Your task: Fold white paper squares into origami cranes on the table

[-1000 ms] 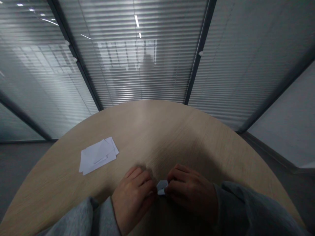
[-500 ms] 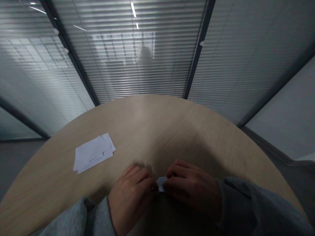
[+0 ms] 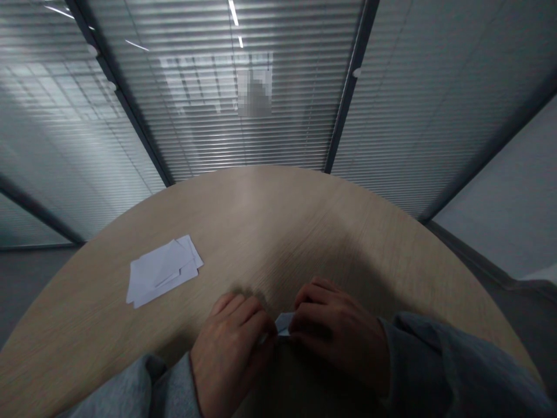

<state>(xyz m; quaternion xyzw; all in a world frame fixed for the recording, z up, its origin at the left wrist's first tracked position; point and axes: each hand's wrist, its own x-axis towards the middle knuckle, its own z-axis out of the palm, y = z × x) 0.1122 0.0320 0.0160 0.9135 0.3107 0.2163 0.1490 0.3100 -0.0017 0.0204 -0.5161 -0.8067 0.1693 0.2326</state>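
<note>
Between my two hands, close to my body, is a small folded piece of white paper point(image 3: 284, 324); only its middle shows, with slanted creased edges. My left hand point(image 3: 237, 345) is closed, its thumb and forefinger pinching the paper's left end. At the other end, the curled fingers of my right hand point(image 3: 337, 334) grip the paper. Most of it is hidden by my fingers. Both wrists come out of grey sleeves.
A loose stack of white paper sheets point(image 3: 163, 271) lies to the left on the round wooden table point(image 3: 278, 203). Beyond the table's curved far edge stand glass panels with blinds point(image 3: 261, 139) and dark frames. A pale wall point(image 3: 505, 203) is at the right.
My hands hold the same paper in nearly the same place. The fingers of my right hand have shifted slightly, and the whole view has moved a little.
</note>
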